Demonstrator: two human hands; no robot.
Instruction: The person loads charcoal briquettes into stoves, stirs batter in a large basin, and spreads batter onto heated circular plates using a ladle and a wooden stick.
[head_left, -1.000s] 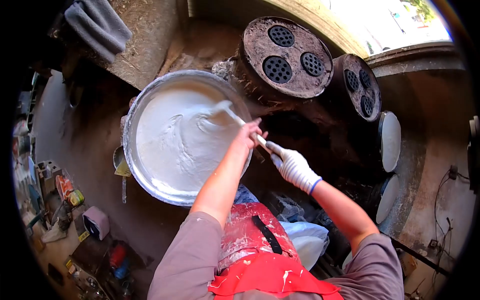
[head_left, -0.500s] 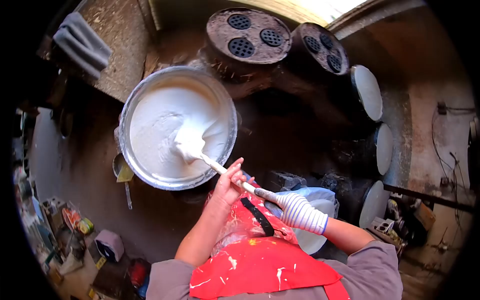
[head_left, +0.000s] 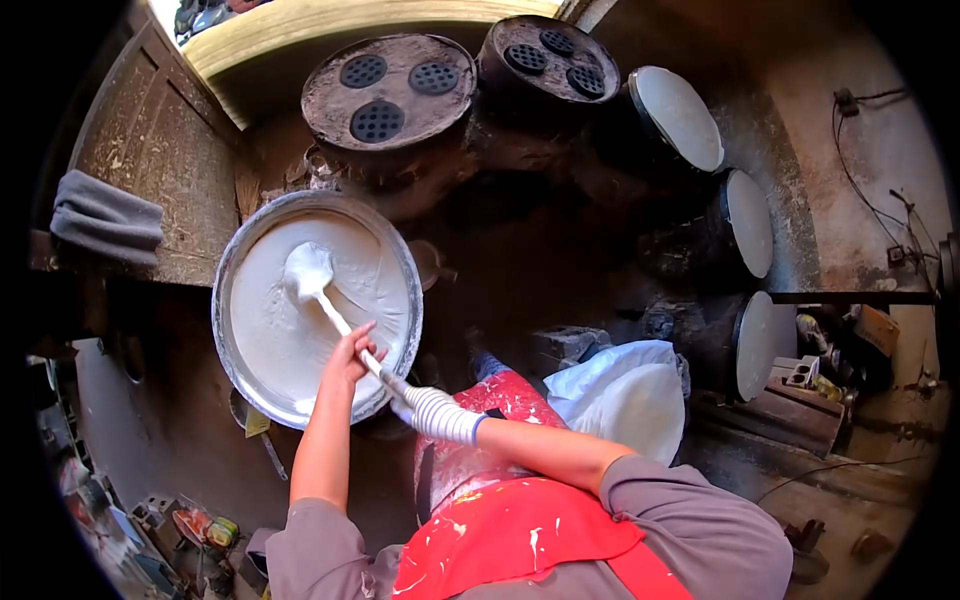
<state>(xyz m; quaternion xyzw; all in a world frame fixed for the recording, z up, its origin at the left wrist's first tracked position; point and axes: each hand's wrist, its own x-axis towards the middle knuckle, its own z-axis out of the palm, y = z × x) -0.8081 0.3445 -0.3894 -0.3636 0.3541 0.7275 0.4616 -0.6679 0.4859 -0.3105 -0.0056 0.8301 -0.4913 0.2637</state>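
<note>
A large round vat (head_left: pixel 219 305) holds a thick white mixture (head_left: pixel 265 345) with a smooth, slightly ridged surface. A long-handled ladle (head_left: pixel 309 271) rests its rounded, white-coated head in the mixture toward the vat's far side. My bare left hand (head_left: pixel 350 354) grips the pale handle near the vat's right rim, with some fingers partly extended. Further up the handle, my right hand (head_left: pixel 442 414), in a white glove with blue stripes, is closed around the darker end. Below the gloved hand is my red, white-splashed apron (head_left: pixel 520 530).
Two round stoves (head_left: pixel 390 90) (head_left: pixel 550 60) with perforated black discs stand at the back. Several white-topped drums (head_left: pixel 678 115) line the right side. A white plastic-covered container (head_left: pixel 630 400) sits right of my legs. A grey cloth (head_left: pixel 108 215) hangs over a wooden panel at left.
The ladle's head has moved to the vat's far side, and both hands have reached forward and left with it. My view has shifted too, so the surroundings sit differently in frame.
</note>
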